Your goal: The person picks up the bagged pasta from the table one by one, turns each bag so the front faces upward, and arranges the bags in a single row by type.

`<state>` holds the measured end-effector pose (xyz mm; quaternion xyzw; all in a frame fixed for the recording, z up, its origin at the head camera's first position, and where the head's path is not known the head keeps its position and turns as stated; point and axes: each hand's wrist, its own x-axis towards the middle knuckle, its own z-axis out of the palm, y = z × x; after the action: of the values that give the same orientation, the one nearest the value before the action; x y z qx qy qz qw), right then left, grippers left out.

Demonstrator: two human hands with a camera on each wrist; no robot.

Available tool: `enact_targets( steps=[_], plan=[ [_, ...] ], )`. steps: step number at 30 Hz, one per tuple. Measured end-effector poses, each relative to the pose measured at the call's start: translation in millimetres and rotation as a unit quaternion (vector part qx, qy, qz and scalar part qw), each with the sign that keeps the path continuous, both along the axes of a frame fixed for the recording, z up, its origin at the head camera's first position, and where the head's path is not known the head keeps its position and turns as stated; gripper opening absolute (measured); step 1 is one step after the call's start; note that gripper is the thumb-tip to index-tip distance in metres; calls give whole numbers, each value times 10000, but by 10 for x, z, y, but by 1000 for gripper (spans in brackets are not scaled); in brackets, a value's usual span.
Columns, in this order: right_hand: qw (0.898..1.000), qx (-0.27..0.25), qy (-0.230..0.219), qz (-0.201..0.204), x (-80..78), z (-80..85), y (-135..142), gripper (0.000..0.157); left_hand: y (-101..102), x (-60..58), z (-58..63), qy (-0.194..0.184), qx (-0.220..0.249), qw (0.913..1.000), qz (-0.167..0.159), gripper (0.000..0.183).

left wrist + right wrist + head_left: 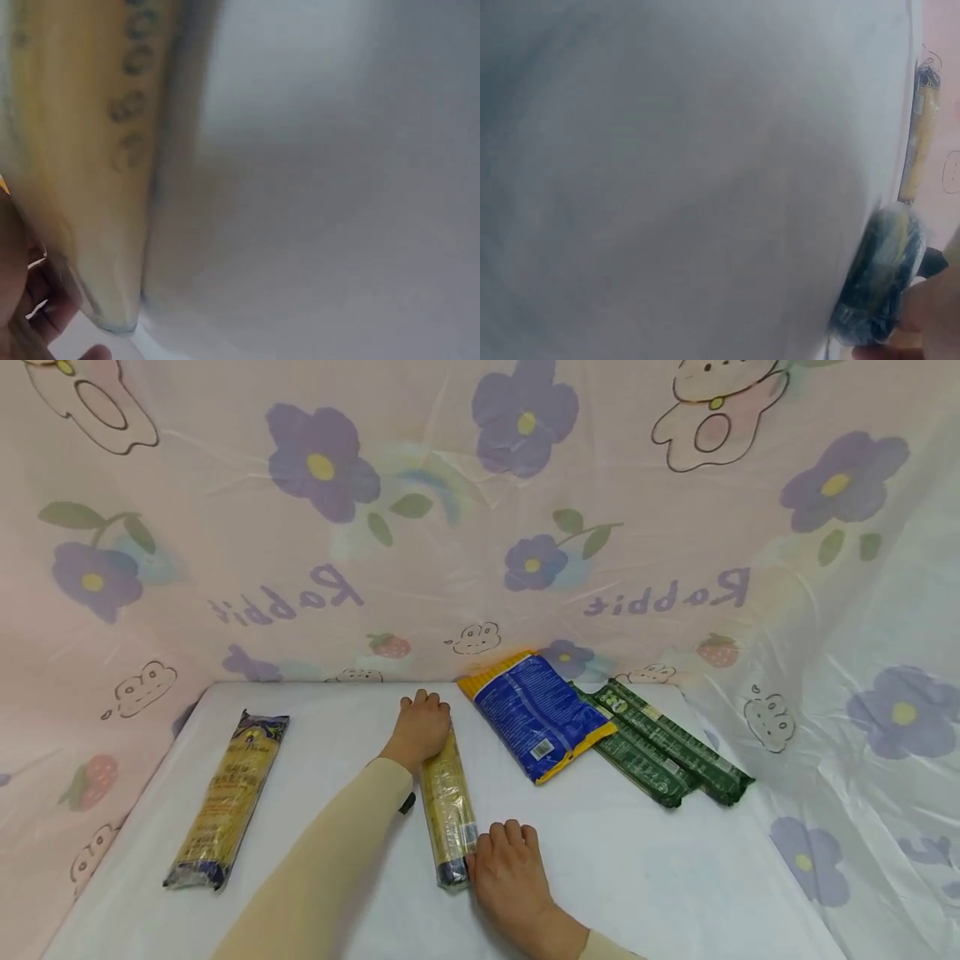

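Note:
A long clear pack of spaghetti (448,802) with dark blue ends lies on the white table, pointing away from me. My left hand (423,727) grips its far end, covering that part. At the near right corner, my right hand (513,877) holds the pack's edge with curled fingers, the thumb against its side. In the left wrist view the yellow pack (90,150) fills the left side, with dark print along it and fingers (52,311) by its tapered end. The right wrist view shows the pack's blue end (881,277) beside the right hand (937,315).
A second spaghetti pack (228,802) lies at the left of the white table (337,710). Back right, a blue and yellow bag (532,714) overlaps one of two long dark green packs (675,735). A patterned curtain (450,552) hangs behind the table.

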<state>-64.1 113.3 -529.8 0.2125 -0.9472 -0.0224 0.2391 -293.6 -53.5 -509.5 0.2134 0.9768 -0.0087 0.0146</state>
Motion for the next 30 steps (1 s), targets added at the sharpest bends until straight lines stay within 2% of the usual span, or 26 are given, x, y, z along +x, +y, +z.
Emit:
enact_targets(
  steps=[4,6,9,12,14,16,18,22,24,27,28,30],
  plan=[
    [10000,3,1,57,3,-4,-40,35,-32,18,29,-86,-10,9997,238,39],
    [10000,32,-35,84,10,-1,-45,35,-54,29,60,7,-41,9998,215,37],
    [9999,10,-140,99,19,13,-23,35,-72,53,162,346,141,9993,75,31],
    [9996,-110,-278,13,8,45,28,37,-71,82,313,971,549,9936,-154,21],
    [9990,-215,-382,-84,-12,73,66,40,-56,110,430,1449,964,9843,-302,18],
    [9982,-312,-480,-162,-37,96,98,41,-32,148,552,1880,1404,9710,-458,16],
    [9973,-348,-614,-215,-67,108,119,41,8,200,679,2203,1825,9562,-620,18],
    [9952,-447,-825,-292,-151,133,124,38,128,331,919,2726,2367,9279,-927,18],
    [9950,-599,-743,-295,-202,158,127,35,192,412,1049,2908,2550,9165,-1023,20],
    [9961,-791,-323,-236,-287,192,163,30,277,535,1236,3256,2795,8968,-1079,22],
    [9963,-806,-198,-239,-312,200,175,29,294,569,1290,3328,2817,8935,-1074,22],
    [9970,-727,-22,-262,-352,204,190,29,308,623,1365,3479,2639,8944,-973,22]
  ],
)
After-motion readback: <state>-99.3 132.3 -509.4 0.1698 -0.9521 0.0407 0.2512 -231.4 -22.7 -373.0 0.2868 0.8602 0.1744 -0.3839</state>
